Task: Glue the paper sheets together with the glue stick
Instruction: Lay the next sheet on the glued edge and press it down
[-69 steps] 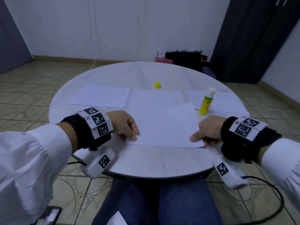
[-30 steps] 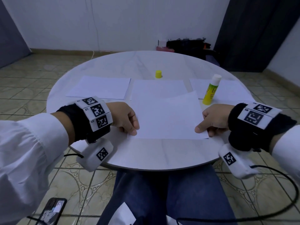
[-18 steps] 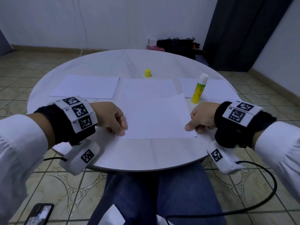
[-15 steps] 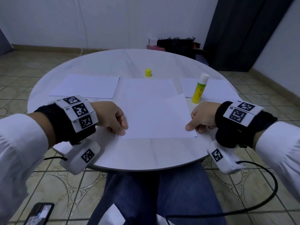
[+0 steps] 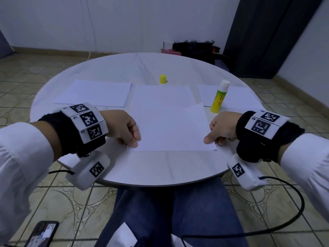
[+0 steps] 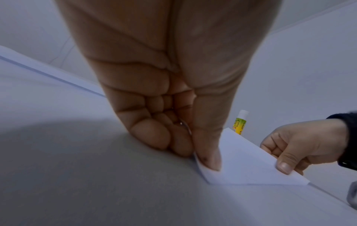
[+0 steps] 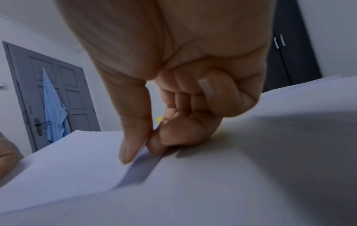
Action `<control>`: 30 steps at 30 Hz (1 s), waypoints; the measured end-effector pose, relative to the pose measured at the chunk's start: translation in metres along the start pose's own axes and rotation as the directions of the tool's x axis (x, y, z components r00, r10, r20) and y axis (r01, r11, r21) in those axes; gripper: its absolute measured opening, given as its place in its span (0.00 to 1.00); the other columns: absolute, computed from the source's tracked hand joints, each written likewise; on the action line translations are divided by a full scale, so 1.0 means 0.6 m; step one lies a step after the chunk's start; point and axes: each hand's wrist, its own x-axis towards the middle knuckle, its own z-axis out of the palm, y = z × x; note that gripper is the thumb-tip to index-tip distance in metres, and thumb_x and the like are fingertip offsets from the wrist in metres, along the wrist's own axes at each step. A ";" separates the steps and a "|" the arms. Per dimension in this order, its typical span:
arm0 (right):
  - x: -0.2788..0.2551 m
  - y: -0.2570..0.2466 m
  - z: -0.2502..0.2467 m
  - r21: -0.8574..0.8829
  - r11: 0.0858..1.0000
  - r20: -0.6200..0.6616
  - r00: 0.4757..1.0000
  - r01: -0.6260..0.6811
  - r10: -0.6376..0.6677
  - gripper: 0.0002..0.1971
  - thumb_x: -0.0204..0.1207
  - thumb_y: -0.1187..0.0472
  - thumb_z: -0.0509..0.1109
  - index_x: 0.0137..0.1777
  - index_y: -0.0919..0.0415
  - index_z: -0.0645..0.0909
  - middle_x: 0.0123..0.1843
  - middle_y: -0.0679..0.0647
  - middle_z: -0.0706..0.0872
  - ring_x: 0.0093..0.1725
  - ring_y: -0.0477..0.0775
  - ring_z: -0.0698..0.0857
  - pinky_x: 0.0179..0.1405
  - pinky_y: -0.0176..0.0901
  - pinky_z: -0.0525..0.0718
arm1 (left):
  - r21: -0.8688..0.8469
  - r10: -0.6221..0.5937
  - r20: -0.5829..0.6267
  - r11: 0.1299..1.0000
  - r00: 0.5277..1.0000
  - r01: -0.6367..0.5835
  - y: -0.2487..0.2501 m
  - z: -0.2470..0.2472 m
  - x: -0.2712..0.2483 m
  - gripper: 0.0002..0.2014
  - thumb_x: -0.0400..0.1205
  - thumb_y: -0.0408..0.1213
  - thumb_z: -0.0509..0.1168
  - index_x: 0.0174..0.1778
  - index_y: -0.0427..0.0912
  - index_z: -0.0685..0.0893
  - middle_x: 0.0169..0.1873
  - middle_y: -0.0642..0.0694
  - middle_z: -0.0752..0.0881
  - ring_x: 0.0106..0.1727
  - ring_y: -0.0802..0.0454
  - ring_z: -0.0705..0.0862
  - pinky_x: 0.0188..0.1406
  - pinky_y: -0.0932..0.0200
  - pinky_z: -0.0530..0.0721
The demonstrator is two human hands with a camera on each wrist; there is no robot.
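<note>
Both hands still pinch sheet (image 5: 170,129) corners (glue stick (image 5: 219,97) untouched).

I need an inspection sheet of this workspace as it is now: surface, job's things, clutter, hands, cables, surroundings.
Surface: round white table.
Job's things: held sheet; centre sheet; left stack; right sheet; uncapped glue stick upright; yellow cap apart.
Clutter: nothing seen on the table.
Hands: left hand and right hand pinch the held sheet's near corners.
Cables: black cable from right wrist.
Surroundings: phone on floor; dark cabinet.
</note>
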 end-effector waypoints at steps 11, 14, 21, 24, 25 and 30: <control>0.003 -0.005 0.003 -0.139 0.990 -0.024 0.999 0.030 -0.033 0.18 0.70 0.57 0.78 0.29 0.61 0.73 0.30 0.53 0.83 0.33 0.53 0.82 0.21 0.33 0.69 | 0.007 -0.001 -0.003 1.000 1.000 0.001 0.001 0.000 -0.001 0.08 0.70 0.35 0.79 0.37 0.49 0.87 0.26 0.56 0.85 0.28 0.57 0.81 0.35 0.69 0.76; 0.009 -0.003 0.002 -0.202 0.978 -0.034 0.998 0.041 -0.049 0.15 0.71 0.55 0.77 0.32 0.58 0.75 0.32 0.51 0.83 0.31 0.50 0.81 0.26 0.33 0.74 | 0.016 0.002 -0.003 1.000 1.000 -0.002 0.002 0.001 0.000 0.08 0.70 0.35 0.79 0.37 0.49 0.87 0.23 0.57 0.84 0.28 0.57 0.81 0.34 0.69 0.76; 0.018 0.000 0.001 -0.228 0.972 -0.056 0.996 0.060 -0.075 0.13 0.71 0.57 0.77 0.32 0.54 0.75 0.29 0.49 0.81 0.26 0.44 0.78 0.25 0.33 0.75 | 0.021 0.009 0.000 1.000 1.000 -0.009 0.000 0.001 0.002 0.08 0.71 0.35 0.79 0.37 0.49 0.86 0.19 0.59 0.83 0.27 0.59 0.80 0.32 0.71 0.75; 0.021 0.001 0.001 -0.233 0.971 -0.051 0.996 0.054 -0.067 0.13 0.71 0.57 0.77 0.32 0.54 0.76 0.29 0.49 0.81 0.27 0.44 0.78 0.27 0.33 0.76 | 0.018 0.008 0.001 1.000 1.000 -0.008 -0.002 0.001 0.003 0.08 0.70 0.35 0.79 0.37 0.49 0.86 0.20 0.59 0.83 0.28 0.58 0.81 0.33 0.70 0.75; 0.022 0.001 0.001 -0.233 0.971 -0.052 0.996 0.056 -0.070 0.13 0.71 0.57 0.77 0.32 0.54 0.76 0.29 0.49 0.81 0.27 0.44 0.78 0.28 0.33 0.77 | 0.018 0.008 0.001 1.000 1.000 -0.008 -0.002 0.001 0.003 0.08 0.70 0.35 0.79 0.37 0.49 0.86 0.20 0.59 0.84 0.28 0.57 0.81 0.33 0.70 0.75; 0.021 0.000 0.001 -0.225 0.973 -0.063 0.996 0.053 -0.068 0.13 0.70 0.57 0.77 0.32 0.55 0.76 0.29 0.49 0.81 0.26 0.45 0.78 0.26 0.33 0.76 | 0.033 0.009 0.001 0.999 1.000 -0.009 -0.002 0.001 0.005 0.08 0.71 0.35 0.79 0.38 0.49 0.86 0.22 0.57 0.85 0.27 0.58 0.81 0.31 0.70 0.75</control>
